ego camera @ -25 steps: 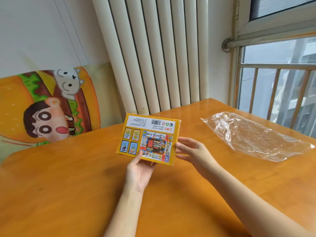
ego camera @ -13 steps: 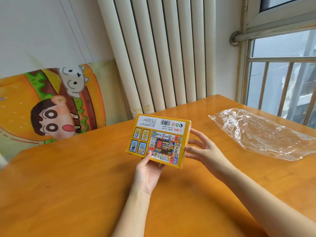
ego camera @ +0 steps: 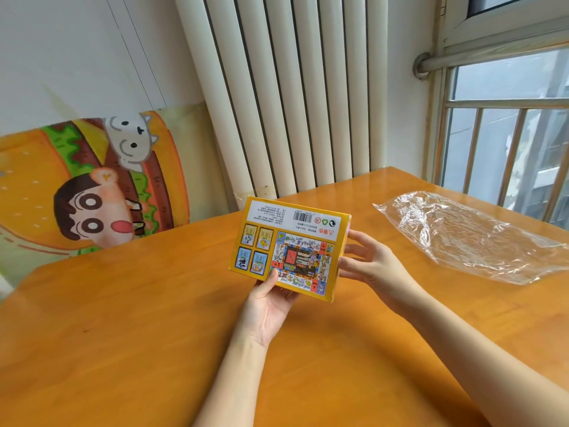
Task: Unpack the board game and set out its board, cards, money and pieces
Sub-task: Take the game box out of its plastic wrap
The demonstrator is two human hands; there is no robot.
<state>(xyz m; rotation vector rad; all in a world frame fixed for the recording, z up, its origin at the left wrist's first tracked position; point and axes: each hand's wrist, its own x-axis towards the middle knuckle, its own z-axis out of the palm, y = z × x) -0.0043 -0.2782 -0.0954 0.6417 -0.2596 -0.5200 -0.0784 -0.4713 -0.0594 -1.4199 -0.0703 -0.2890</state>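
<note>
while raised clear of the desk (ego camera: 123, 318), hangs tilted over the middle of it: a yellow box (ego camera: 289, 248), back face towards the camera, print upside down. shows a barcode strip along the top, four small card pictures on the left and a picture of a game board on the right. closed, as far as can be seen from this side.

gripped from below by the left hand (ego camera: 268, 306), palm up, thumb laid on the printed face near the bottom edge, other fingers hidden behind the cardboard. touched on its right side by the right hand (ego camera: 369, 263), released rather than clenched, fingers nearly straight and spread, tips resting against that narrow side. cannot tell how hard those tips press.

to the right, well apart from the box, lying on the desk: a crumpled sheet of clear plastic wrap (ego camera: 462, 238). behind the desk, a white ribbed radiator (ego camera: 292, 97) against the wall. left of that, leaning at the desk's far edge, a cartoon picture (ego camera: 86, 186) of a burger with a boy and a white puppy. at far right, a window (ego camera: 508, 149) with metal bars.
</note>
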